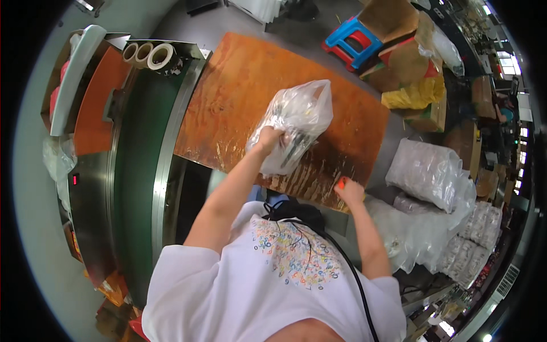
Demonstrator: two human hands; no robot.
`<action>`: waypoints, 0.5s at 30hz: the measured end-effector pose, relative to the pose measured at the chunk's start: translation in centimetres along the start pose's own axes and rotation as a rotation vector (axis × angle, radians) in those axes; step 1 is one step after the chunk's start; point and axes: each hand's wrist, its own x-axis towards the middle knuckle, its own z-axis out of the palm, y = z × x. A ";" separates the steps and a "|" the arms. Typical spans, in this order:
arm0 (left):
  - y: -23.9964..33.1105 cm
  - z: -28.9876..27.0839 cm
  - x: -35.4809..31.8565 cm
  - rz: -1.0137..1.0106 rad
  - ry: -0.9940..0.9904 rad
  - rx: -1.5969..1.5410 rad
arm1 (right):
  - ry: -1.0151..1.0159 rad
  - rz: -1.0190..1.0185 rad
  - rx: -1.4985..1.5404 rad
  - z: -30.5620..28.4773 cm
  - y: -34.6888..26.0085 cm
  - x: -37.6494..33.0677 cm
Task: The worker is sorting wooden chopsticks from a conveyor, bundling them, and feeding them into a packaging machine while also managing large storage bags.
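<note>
Watching from my end: left grip (270, 138) is pinching the clear plastic bag (307, 108) mid-way along the desk (239, 74), long axis roughly 1-to-7 o'clock. Right grip (351, 192), farther off with the bag at its 11, is curled round a small orange thing (342, 182), can't tell what.

A left hand (269, 139) grips a clear plastic bag (307, 108) over the middle of a worn wooden tabletop (228, 85), the right hand (351, 192) curled around a small orange object (342, 182) at the tabletop's near right corner. A green conveyor belt (137, 131) runs along the tabletop's left; a blue-and-red plastic stool (354, 43) stands beyond its far side, bulging clear sacks (424, 170) to its right.
</note>
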 end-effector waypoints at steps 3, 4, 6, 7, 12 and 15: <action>7.2 2.0 -4.8 0.022 -0.203 0.695 | 0.127 0.295 0.015 3.1 1.7 -2.3; 7.5 0.8 -4.3 -0.022 -0.284 0.841 | 0.128 0.285 0.015 4.6 1.7 -1.9; 10.0 1.2 -5.2 0.094 -0.268 0.715 | 0.147 0.397 0.062 7.3 1.3 -1.2; 10.9 1.2 -5.2 0.204 -0.236 0.580 | 0.148 0.413 0.069 7.4 0.5 -0.7; 3.4 -3.1 1.8 0.468 -0.230 0.436 | 0.485 0.176 1.219 3.9 -13.1 8.7; 2.8 1.6 -0.9 0.382 0.105 1.151 | -0.025 0.206 1.581 2.1 -12.4 10.2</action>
